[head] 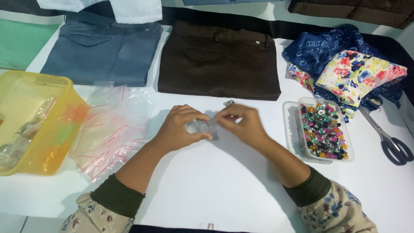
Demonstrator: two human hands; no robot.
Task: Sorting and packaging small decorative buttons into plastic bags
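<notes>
Beads could spill if left hand (181,127), gripping small clear bag (197,126), tilts while right hand (241,123) pinches its edge.

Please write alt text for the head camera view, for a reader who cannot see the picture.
Two hands meet over a white table: the left hand holds a small clear plastic bag and the right hand pinches at its edge. A clear tray of colourful beads and scissors lie to the right, a yellow tub and spare bags to the left, folded clothes beyond.
</notes>
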